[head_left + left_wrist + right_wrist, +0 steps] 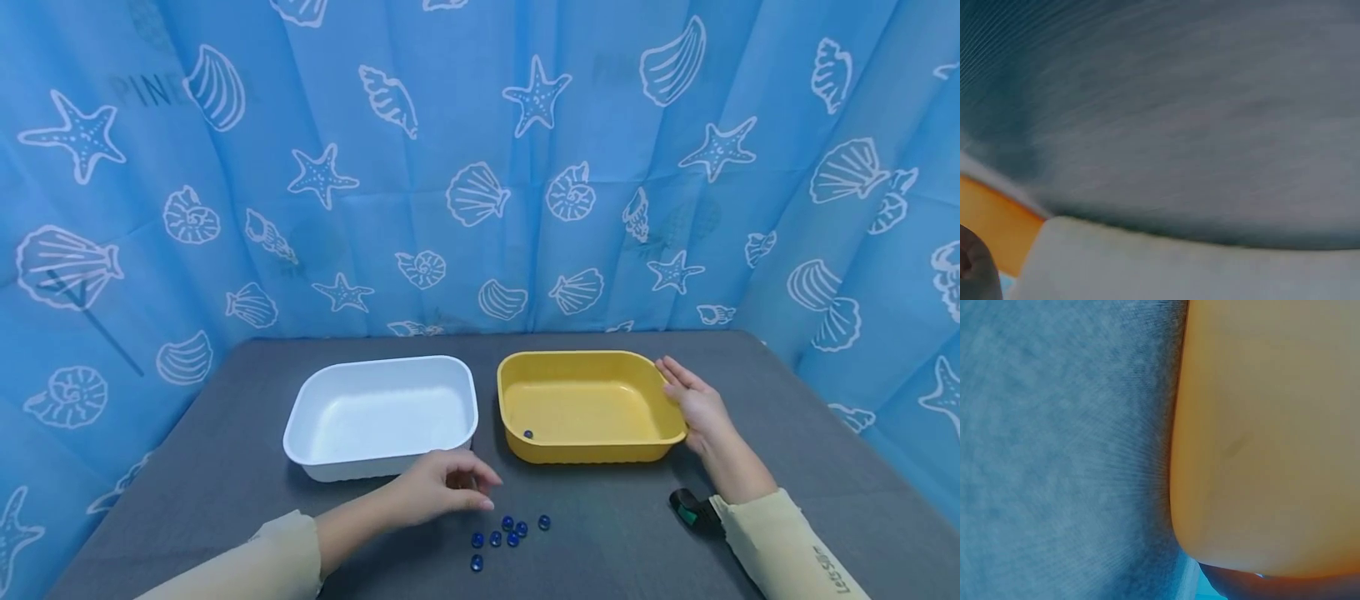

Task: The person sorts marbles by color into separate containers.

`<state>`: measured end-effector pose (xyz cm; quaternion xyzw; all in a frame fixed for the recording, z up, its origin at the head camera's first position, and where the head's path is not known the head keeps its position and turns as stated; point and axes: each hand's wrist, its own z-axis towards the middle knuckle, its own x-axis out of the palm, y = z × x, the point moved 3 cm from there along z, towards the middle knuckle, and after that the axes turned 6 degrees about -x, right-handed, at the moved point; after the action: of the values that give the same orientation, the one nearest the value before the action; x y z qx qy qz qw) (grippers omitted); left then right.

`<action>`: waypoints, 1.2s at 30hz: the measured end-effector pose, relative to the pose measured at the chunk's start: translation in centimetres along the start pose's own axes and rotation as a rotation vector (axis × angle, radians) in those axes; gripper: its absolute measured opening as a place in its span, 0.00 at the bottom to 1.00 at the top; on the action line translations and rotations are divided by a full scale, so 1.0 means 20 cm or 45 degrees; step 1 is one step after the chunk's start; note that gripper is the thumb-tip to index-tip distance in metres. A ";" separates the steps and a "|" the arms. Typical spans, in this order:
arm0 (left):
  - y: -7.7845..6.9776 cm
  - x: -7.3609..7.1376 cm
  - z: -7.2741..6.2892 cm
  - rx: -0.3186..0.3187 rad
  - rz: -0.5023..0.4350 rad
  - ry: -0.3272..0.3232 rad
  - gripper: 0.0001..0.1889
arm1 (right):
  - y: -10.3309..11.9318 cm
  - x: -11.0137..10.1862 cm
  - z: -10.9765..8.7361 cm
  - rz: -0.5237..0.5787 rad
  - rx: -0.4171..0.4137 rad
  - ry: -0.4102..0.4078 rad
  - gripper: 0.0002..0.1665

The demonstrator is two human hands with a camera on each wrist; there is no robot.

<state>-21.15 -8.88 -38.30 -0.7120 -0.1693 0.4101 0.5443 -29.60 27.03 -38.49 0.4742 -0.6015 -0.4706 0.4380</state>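
In the head view, my left hand [442,487] hovers in front of the white basin [378,460], its fingers loosely bent and a gap showing between thumb and forefinger. Just right of and below its fingertips lie several dark blue glass beads [513,538] on the table. One similar bead [528,434] sits inside the yellow basin [588,452], at its front left corner. My right hand [697,407] rests against that basin's right side with fingers extended along the rim. The right wrist view is mostly filled by the basin's yellow wall [1266,437].
Both basins stand side by side on a grey cloth-covered table [600,533]. A black object with a green patch [693,510] lies by the right sleeve [783,542]. Behind the table hangs a blue curtain [420,175] printed with shells and starfish.
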 end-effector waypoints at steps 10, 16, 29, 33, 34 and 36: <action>0.12 0.00 -0.08 0.143 0.377 0.149 0.13 | 0.00 0.00 -0.01 0.007 -0.007 0.011 0.33; 0.14 0.03 -0.10 0.218 0.617 0.162 0.15 | 0.00 0.00 -0.01 0.010 -0.004 -0.001 0.32; 0.13 0.08 -0.09 0.198 0.779 0.202 0.13 | 0.00 0.00 0.00 0.022 0.009 0.011 0.33; 0.13 0.09 -0.08 0.208 0.793 0.223 0.11 | 0.00 0.00 0.00 0.021 0.009 0.014 0.33; 0.13 0.09 -0.08 0.208 0.792 0.223 0.11 | 0.00 -0.01 0.00 0.022 0.009 0.017 0.33; 0.13 0.09 -0.08 0.207 0.783 0.220 0.10 | 0.00 -0.01 0.00 0.016 0.008 0.021 0.33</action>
<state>-19.36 -9.42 -41.23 -0.7162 0.1337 0.5056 0.4622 -29.65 27.15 -38.43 0.4758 -0.6022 -0.4621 0.4444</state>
